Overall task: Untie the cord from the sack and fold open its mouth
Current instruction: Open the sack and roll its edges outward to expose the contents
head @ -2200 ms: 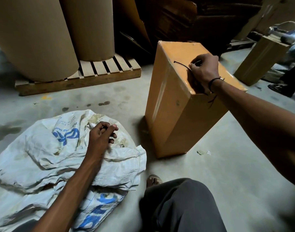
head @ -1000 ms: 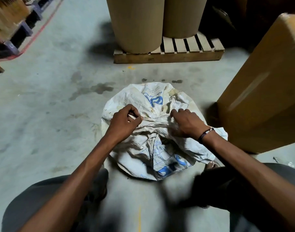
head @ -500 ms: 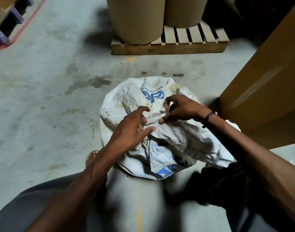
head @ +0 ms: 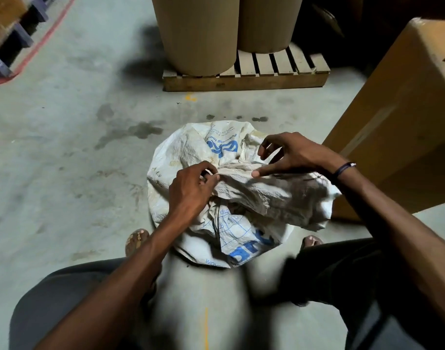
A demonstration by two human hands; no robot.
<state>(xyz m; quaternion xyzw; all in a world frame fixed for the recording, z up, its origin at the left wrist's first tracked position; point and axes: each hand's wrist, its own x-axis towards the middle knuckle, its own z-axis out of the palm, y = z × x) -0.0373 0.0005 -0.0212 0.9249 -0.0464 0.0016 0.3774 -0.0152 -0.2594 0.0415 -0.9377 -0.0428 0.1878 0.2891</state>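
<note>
A crumpled white woven plastic sack with blue printing (head: 191, 150) is lying on the grey concrete floor (head: 64, 152) between the person's knees. The left hand (head: 189, 190) is pinching a fold of the sack's gathered mouth, fingers curled closed on the fabric. The right hand (head: 291, 154) is hovering with fingers spread, its index fingertip touching the same fold. A tall orange-brown cardboard box (head: 398, 117) is standing just beside the sack, toward the floor's right edge.

Sack (head: 191, 152), pallet (head: 246, 80) on floor (head: 64, 147)
</note>
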